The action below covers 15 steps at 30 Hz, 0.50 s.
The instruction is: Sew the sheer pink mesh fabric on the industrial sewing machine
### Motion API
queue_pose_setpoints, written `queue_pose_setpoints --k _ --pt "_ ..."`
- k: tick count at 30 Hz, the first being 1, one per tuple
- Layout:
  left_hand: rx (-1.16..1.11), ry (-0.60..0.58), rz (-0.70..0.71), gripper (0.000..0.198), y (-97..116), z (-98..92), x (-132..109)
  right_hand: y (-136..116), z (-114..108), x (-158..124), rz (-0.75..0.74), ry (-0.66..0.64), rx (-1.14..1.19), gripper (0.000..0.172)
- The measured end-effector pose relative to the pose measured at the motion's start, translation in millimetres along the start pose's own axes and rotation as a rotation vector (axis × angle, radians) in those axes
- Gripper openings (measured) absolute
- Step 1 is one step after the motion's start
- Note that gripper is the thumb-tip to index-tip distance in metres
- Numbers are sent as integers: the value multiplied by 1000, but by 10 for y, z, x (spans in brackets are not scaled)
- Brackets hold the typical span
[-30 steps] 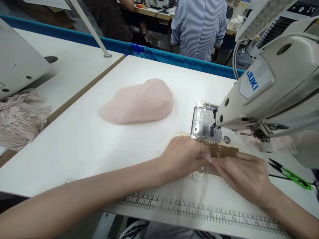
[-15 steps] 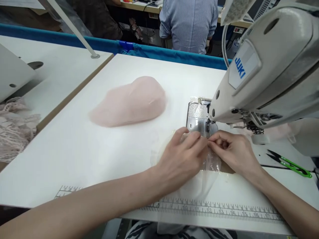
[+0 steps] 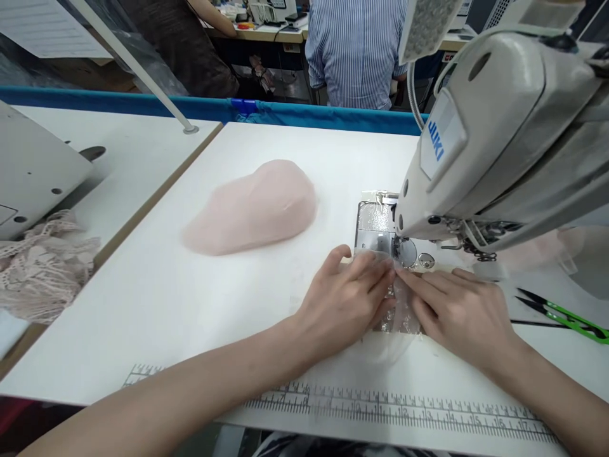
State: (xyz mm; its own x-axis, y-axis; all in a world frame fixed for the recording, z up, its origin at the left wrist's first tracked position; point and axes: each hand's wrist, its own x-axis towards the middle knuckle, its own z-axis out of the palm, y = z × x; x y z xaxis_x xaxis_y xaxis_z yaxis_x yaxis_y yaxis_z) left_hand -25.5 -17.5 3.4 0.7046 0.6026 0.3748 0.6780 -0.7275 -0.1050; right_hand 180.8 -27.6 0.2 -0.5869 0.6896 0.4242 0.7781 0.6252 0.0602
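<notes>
A thin, see-through fabric piece lies at the needle area of the white sewing machine, partly over the metal needle plate. My left hand has its curled fingers closed on the fabric just in front of the presser foot. To the right of it, my right hand lies low with fingers stretched out, its index fingertip touching the fabric beside the left fingertips. The fabric under both hands is hidden.
Pale pink sheer pieces lie stacked on the white table left of the machine. Green thread snips rest at the right. A ruler scale runs along the front edge. Pale cords are bunched at left. People sit beyond the blue cloth edge.
My right hand has gone from a pinch at the fabric to stretched, flatter fingers. My left hand stays on the fabric, fingers slightly shifted. The camera view has tilted up a little.
</notes>
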Motion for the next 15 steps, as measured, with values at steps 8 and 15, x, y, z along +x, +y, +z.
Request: queue_pose_setpoints --k 8,15 --pt "-4 -5 -18 30 -48 14 61 2 -3 24 -10 -11 -143 33" --pt "-17 -5 -25 32 -58 47 101 21 5 18 -4 -21 -190 32"
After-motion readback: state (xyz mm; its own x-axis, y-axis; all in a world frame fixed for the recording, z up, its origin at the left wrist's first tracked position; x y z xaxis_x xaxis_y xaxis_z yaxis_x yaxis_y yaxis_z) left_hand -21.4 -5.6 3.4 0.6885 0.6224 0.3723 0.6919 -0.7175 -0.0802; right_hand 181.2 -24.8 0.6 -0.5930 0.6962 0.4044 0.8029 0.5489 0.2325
